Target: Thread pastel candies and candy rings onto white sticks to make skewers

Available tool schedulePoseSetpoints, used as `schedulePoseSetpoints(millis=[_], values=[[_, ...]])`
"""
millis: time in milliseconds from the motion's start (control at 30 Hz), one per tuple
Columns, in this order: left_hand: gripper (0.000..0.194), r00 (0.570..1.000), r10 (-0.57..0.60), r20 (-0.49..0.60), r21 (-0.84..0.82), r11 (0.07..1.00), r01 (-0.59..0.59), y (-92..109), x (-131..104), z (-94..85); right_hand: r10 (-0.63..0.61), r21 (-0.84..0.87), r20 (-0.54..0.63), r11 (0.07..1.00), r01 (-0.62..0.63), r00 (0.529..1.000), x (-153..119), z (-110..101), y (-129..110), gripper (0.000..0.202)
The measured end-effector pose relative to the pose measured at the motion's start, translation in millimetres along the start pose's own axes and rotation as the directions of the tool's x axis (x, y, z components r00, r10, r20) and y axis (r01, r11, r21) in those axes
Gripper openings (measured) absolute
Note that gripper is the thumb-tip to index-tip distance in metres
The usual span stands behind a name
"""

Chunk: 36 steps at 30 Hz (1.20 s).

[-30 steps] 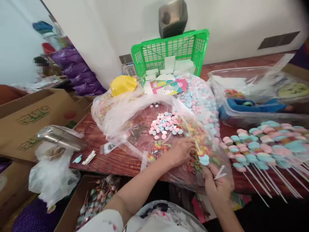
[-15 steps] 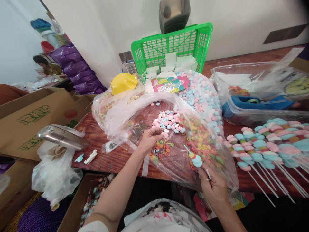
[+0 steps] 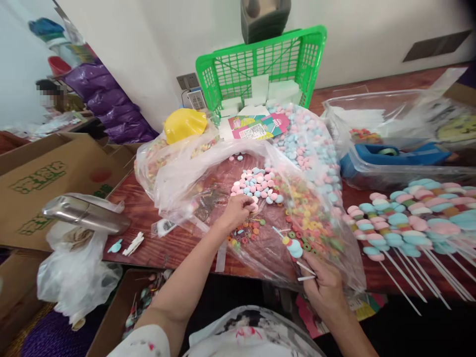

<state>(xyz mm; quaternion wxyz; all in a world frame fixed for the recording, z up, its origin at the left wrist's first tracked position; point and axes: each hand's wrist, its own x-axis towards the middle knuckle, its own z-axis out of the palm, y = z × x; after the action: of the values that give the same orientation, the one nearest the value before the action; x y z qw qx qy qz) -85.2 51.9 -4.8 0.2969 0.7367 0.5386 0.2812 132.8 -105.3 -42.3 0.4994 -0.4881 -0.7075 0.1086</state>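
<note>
Held thin pale stick threaded with rounded blue and yellow candies [image 3: 295,248] in right hand [image 3: 324,278], slanting its tip toward left hand [image 3: 237,210]; rested latter at heap of pink-and-blue tablets [image 3: 258,184], could not tell whether pinching one.

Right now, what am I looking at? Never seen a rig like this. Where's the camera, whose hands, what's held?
There is no robot: these are one person's two bare hands, seen from a single camera worn on their head, looking forward and down.

The left hand is at a pile of pink, blue and white pieces; whether its fingers hold one is hidden. The right hand holds a small stick strung with pale blue and yellow pieces, and white stick ends poke out beside it.

On the wooden table lie clear plastic bags, little coloured rings and, at right, many strung sticks. Behind stands a green basket; at left lies a steel flask.
</note>
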Motion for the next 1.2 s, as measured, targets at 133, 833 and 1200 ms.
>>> schedulePoseSetpoints(millis=[133, 833, 1200], values=[[0.015, 0.990, 0.098, 0.097, 0.096, 0.990, -0.107, 2, 1, 2.2, 0.000, 0.007, 0.001, 1.000, 0.000, 1.000, 2, 1, 0, 0.019], [0.031, 0.953, -0.279, 0.117, -0.863, 0.447, 0.236, 56, -57, 14.9, 0.024, -0.038, 0.008, 0.999, -0.024, 1.000, 0, -2, -9, 0.027], [0.013, 0.942, 0.108, -0.318, -0.396, 0.887, -0.236, 62, -73, 22.7, 0.059, -0.314, 0.082, 0.949, -0.030, 0.995, -2, -8, -17, 0.042]])
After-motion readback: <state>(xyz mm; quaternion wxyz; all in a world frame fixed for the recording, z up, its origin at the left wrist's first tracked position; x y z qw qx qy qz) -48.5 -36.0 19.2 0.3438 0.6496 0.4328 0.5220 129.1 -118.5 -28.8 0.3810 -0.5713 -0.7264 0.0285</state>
